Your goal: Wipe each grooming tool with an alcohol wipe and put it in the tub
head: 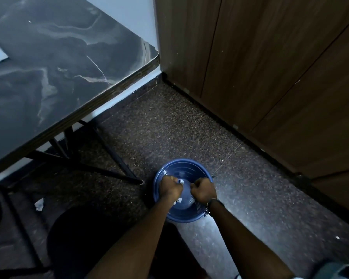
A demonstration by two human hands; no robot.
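Head view: we had both fists closed over the blue tub [189,215] on the floor.
Left hand [170,188] fingers pinched something small and white, perhaps the wipe [180,181]; right hand [204,191] curled shut, contents hidden. In that dimness, we judged a tool could slip beside the tub unnoticed.

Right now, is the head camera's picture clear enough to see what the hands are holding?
Head view: dim overall, glare on the floor right of the tub; left hand and right hand slightly blurred, closed on small pale bits too small to identify; wide-angle bending at edges.
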